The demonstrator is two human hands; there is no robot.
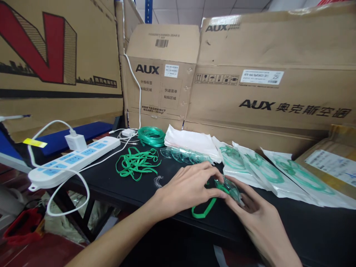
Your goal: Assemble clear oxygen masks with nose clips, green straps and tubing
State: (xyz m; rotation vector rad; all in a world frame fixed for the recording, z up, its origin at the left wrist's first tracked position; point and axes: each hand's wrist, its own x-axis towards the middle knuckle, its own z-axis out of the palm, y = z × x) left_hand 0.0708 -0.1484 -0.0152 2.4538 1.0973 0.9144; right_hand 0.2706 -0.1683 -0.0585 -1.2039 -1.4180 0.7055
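My right hand (257, 209) is closed around a clear greenish plastic face mask (234, 191), low over the front part of the black table. At the mask's left edge, my left hand (191, 185) pinches a green elastic strap (202, 214), whose loop hangs below the fingers. Whether the strap passes through the mask is hidden by the fingers. Behind my hands lies a row of nested clear masks (185, 155). A tangled heap of green straps (136, 163) rests to the left. Several thin pale strips (158, 181) lie close to my left wrist.
A green tubing coil (151, 137) and white pouches (191, 141) lie at the back. Filled pouches (300, 174) with green tubing spread rightward. A white power strip (75, 159) with a looping cable lies left. Cardboard boxes (267, 89) wall the back; another carton (330, 159) stands right.
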